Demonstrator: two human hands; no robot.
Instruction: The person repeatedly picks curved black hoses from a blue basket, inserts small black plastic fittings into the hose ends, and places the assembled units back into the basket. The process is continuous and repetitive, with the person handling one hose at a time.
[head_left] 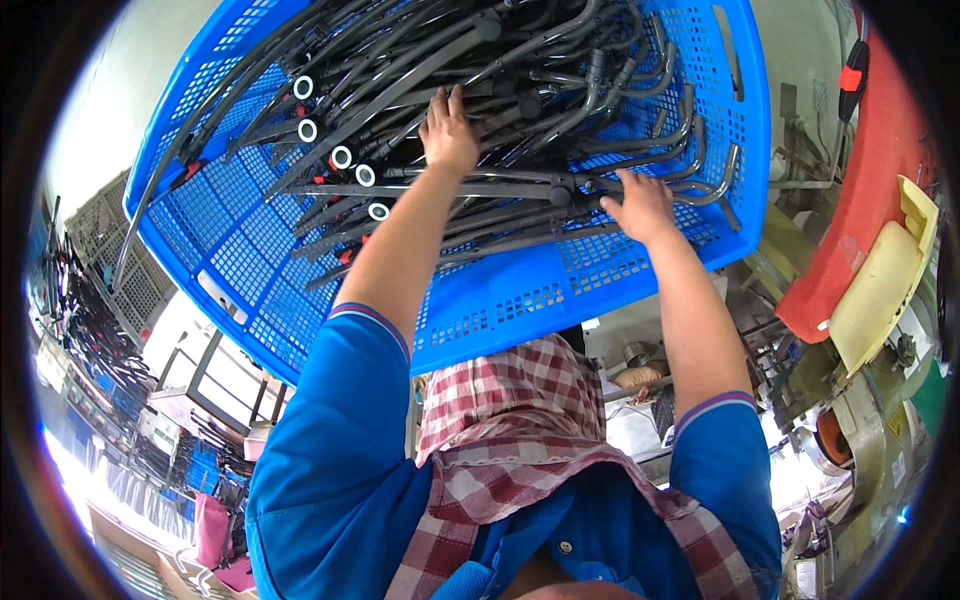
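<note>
A large blue perforated plastic basket [490, 322] holds a heap of dark metal tube frames [530, 140] with bent ends and black joints. White rings [341, 157] and small red parts show toward their left ends. My left hand [450, 135] rests across the middle of the heap, its fingers stretched out over the tubes. Near the basket's right side, my right hand [642, 208] curls over a bent metal tube [510, 190], close to its round black joint. The undersides of both hands are hidden.
The basket's near rim crosses in front of my checked apron [510, 400]. At right stand a red curved panel [860, 200] and a yellow sheet [885, 290], with cluttered equipment below. More dark tubes [105, 330] are piled at far left beside a grey crate [125, 260].
</note>
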